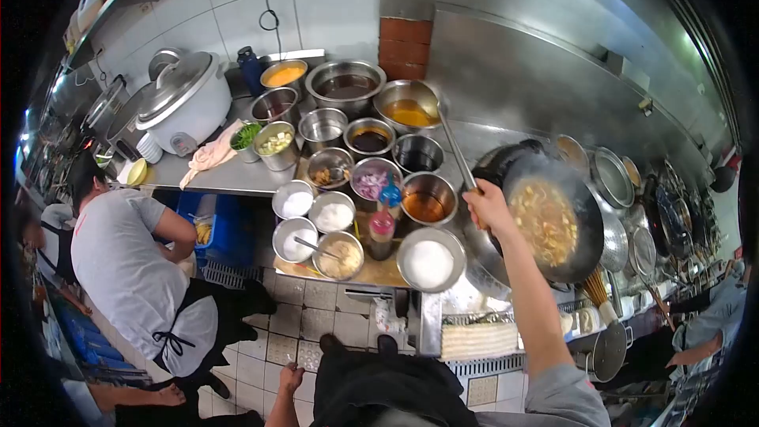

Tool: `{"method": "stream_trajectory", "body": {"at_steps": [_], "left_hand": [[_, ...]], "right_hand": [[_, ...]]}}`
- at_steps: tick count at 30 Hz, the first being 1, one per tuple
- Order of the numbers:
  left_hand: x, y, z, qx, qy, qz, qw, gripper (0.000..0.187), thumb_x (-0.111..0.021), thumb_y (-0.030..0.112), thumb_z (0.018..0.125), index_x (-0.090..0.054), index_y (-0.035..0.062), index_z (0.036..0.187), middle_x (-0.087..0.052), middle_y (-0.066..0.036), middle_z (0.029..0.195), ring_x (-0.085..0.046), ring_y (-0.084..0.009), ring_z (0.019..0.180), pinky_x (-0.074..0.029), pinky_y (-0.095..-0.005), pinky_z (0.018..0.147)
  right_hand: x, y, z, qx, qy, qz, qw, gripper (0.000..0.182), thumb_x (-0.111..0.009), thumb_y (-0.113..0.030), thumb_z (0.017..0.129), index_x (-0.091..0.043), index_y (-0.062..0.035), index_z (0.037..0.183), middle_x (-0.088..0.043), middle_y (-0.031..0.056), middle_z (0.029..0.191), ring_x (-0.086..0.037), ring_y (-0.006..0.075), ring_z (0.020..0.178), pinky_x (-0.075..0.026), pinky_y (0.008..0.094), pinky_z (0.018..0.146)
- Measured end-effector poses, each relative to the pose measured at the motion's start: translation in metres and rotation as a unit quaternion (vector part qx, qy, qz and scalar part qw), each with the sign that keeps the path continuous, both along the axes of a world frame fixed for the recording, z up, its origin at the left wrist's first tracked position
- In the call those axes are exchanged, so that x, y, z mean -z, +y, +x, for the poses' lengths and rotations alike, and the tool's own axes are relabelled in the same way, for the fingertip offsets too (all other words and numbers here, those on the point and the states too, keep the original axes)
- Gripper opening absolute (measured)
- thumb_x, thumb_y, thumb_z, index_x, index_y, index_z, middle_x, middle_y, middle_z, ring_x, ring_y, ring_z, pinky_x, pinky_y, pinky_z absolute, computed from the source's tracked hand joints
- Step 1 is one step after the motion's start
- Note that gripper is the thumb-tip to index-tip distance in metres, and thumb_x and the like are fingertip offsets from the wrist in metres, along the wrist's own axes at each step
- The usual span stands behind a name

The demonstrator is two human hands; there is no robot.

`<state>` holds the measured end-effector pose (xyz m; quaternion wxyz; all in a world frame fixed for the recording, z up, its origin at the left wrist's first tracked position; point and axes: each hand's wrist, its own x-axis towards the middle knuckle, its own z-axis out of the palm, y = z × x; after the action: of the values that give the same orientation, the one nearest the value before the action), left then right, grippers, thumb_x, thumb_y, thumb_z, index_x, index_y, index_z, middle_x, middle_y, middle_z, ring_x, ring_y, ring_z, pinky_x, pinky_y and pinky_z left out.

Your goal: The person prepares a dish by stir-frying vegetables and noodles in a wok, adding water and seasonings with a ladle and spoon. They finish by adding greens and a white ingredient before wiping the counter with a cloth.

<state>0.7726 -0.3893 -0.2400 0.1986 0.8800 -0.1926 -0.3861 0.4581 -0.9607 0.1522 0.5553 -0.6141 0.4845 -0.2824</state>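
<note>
Here your right hand (pixel 488 205) is raised over the stove, its fingers wrapped tight around the long metal handle of a ladle (pixel 433 107). The handle slants up and left from your fist, and the ladle's bowl hangs above the steel bowl of orange sauce (pixel 405 115) at the back of the seasoning station. Just right of your fist sits the black wok (pixel 587 225), filled with a pale brown stew with chunks (pixel 544 221) in it, steam rising off it.

Your left hand (pixel 291 379) hangs low by your hip, over the tiled floor (pixel 332 324); it holds nothing, and the fingers look loosely spread, though it is small and dim in this view.

Between the two hands lies the spread of steel containers: a bowl of chopped red onion (pixel 371 182), a pot of amber oil (pixel 427 204), a wide bowl of white powder (pixel 429 262), smaller tins of white seasoning (pixel 296 202), and a red-capped squeeze bottle (pixel 382 231) standing among them.

Farther left a white rice cooker (pixel 186 103) stands on the steel counter (pixel 229 178). A person in a grey shirt (pixel 118 261) and dark apron bends toward a blue crate (pixel 221 225) under that counter. At the far right, another person's arm (pixel 704 348) reaches toward the line of woks.
</note>
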Motion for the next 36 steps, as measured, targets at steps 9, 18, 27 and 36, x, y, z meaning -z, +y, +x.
{"method": "stream_trajectory", "body": {"at_steps": [9,18,27,36], "left_hand": [[0.006,0.009,0.030,0.090,0.052,0.070,0.992,0.052,-0.069,0.038,0.078,-0.064,0.0016,0.116,-0.069,-0.022,0.102,-0.066,-0.0344,0.099,-0.052,-0.0384,0.089],[0.051,0.059,0.133,0.574,0.003,0.064,0.816,0.038,-0.060,0.036,0.084,-0.067,0.0091,0.110,-0.069,-0.016,0.087,-0.067,-0.0315,0.083,-0.054,-0.0434,0.072],[0.053,-0.038,0.171,-0.027,0.160,-0.055,0.985,0.046,-0.069,0.016,0.082,-0.057,-0.0040,0.122,-0.066,-0.013,0.080,-0.062,-0.0195,0.063,-0.052,-0.0312,0.054],[0.028,0.014,0.155,-0.144,0.294,0.015,0.945,0.043,-0.071,0.018,0.083,-0.059,-0.0011,0.120,-0.069,-0.012,0.086,-0.066,-0.0194,0.069,-0.054,-0.0310,0.056]], "right_hand": [[-0.031,-0.121,0.094,0.030,-0.168,0.348,0.922,0.018,-0.060,-0.012,0.089,-0.049,-0.0080,0.075,-0.051,-0.0002,0.061,-0.045,0.0058,0.042,-0.033,0.0189,0.032],[-0.041,-0.016,0.185,0.069,-0.026,0.003,0.997,0.017,-0.057,-0.005,0.086,-0.052,-0.0067,0.102,-0.049,0.0018,0.062,-0.046,0.0095,0.041,-0.035,0.0240,0.032],[-0.084,-0.047,0.367,-0.063,-0.236,0.238,0.940,0.022,-0.055,-0.009,0.092,-0.040,-0.0137,0.107,-0.049,0.0007,0.068,-0.041,0.0074,0.044,-0.029,0.0225,0.033],[-0.078,-0.068,0.502,-0.130,-0.047,0.143,0.980,0.012,-0.060,-0.009,0.087,-0.048,-0.0079,0.088,-0.053,0.0015,0.063,-0.050,0.0090,0.046,-0.038,0.0251,0.035]]}}
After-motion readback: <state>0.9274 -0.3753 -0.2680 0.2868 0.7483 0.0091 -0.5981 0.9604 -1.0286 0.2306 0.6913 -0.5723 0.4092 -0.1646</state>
